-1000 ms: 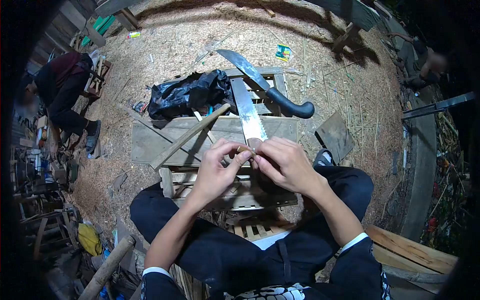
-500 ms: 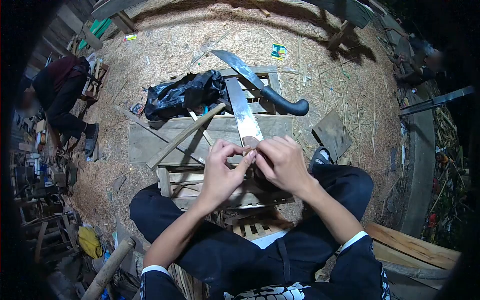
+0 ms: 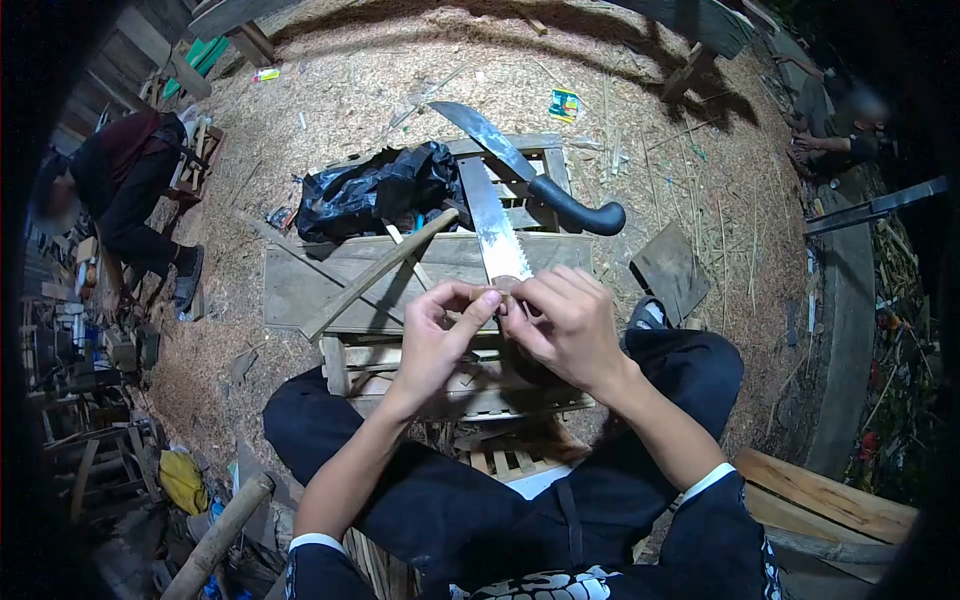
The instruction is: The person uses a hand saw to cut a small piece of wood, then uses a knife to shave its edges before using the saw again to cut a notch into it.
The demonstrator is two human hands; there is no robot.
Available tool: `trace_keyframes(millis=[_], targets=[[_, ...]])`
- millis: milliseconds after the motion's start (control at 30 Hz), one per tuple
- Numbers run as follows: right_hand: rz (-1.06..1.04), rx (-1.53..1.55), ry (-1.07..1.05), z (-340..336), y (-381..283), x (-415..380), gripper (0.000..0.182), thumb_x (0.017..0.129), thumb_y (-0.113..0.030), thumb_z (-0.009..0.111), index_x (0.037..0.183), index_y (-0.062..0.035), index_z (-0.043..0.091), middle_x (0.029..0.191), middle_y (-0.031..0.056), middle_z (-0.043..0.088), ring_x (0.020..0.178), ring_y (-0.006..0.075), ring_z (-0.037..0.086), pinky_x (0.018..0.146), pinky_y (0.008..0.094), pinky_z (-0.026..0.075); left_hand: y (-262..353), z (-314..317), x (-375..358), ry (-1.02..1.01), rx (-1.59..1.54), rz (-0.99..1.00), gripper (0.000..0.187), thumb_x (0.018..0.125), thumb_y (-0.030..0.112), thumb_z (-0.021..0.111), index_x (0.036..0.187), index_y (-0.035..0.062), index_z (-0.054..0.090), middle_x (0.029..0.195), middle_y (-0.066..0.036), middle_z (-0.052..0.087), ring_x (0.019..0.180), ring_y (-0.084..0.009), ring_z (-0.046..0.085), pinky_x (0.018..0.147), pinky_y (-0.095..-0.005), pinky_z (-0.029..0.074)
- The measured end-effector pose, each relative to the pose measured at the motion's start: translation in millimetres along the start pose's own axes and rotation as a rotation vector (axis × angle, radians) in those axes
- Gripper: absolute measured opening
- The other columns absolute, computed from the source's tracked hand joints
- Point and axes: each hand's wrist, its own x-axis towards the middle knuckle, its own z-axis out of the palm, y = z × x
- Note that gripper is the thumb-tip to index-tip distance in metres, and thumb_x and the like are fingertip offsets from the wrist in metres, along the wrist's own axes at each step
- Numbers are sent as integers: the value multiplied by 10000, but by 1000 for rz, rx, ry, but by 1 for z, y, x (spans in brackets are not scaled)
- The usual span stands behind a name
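Observation:
My left hand (image 3: 436, 335) and my right hand (image 3: 570, 325) meet over the low wooden bench, fingertips pinched close together. Between them is a small brownish piece, mostly hidden by the fingers, whose kind I cannot make out. Just beyond my fingers lies a hand saw (image 3: 492, 225), its toothed blade pointing away and its brown handle end partly covered by my hands. A machete (image 3: 490, 137) with a curved black handle rests across the far slats. Left of the saw, a wooden stick (image 3: 385, 270) lies slanted on a flat board (image 3: 290, 290).
A crumpled black plastic bag (image 3: 375, 190) sits on the bench's far left. Wood shavings cover the ground, with a square board (image 3: 672, 272) to the right. One person (image 3: 140, 190) bends at the left; another (image 3: 825, 125) sits far right. Planks (image 3: 820, 495) lie near my right elbow.
My fingertips have shifted slightly against each other, with the left thumb now raised higher on the small piece. The whole view has moved a little; the tools lie as before.

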Motion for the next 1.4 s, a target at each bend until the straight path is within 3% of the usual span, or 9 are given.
trace_keyframes(millis=[67,200,433,600,667,833,1233,1300,1400], targets=[[-36,-187,-93,-6,-3,0,139,845,-165,732,925,-70,668,810,68,653,723,272,613,662,405,452,-5,0,0,21,67,28,226,964,207,743,1048,-1,770,970,-70,752,876,-92,605,818,-275,485],[-6,-102,-11,-4,3,0,136,844,-164,738,927,-75,677,802,65,647,723,266,612,654,399,450,-1,2,2,60,189,206,229,943,201,758,1075,16,786,982,-80,744,894,-121,552,828,-287,453],[-16,-48,22,-5,5,2,157,824,-122,765,956,-66,700,803,70,639,742,270,612,677,406,480,-5,2,4,64,163,206,207,941,178,753,1088,37,788,970,-73,721,884,-147,565,821,-298,461],[-10,-35,-29,-7,7,1,168,825,-120,767,970,-62,708,822,74,642,751,275,611,674,403,487,4,5,5,81,577,393,152,992,128,691,1054,-3,739,977,-71,690,921,-153,631,854,-298,494],[22,3,-69,-9,7,1,204,848,-96,767,1041,-32,756,848,109,700,757,284,649,667,383,502,3,5,7,65,517,350,159,996,141,689,1045,-5,732,982,-76,681,923,-160,634,866,-304,493],[102,154,-95,-9,8,3,167,848,-84,752,1000,-14,747,850,123,703,774,294,651,693,394,510,-11,0,14,-12,267,252,198,973,181,719,1045,-3,738,952,-100,648,918,-206,615,806,-324,483],[-52,108,-179,-16,14,8,156,802,-122,739,926,-30,721,791,94,643,743,283,601,703,398,484,-5,-6,14,-249,172,36,293,1065,267,602,1025,-16,664,995,-37,591,913,-110,605,814,-280,486],[-82,86,-189,-17,15,8,159,793,-132,744,915,-33,716,786,92,636,739,283,594,704,401,479,-3,-4,12,-200,128,44,308,1003,273,679,1072,-25,713,977,-99,643,935,-212,574,864,-345,452],[-81,114,-129,-16,13,6,160,771,-147,762,880,-43,708,765,82,618,731,276,583,683,395,457,-1,-3,12,-171,209,161,289,983,260,696,1059,-18,720,955,-105,655,934,-225,575,888,-358,431]])
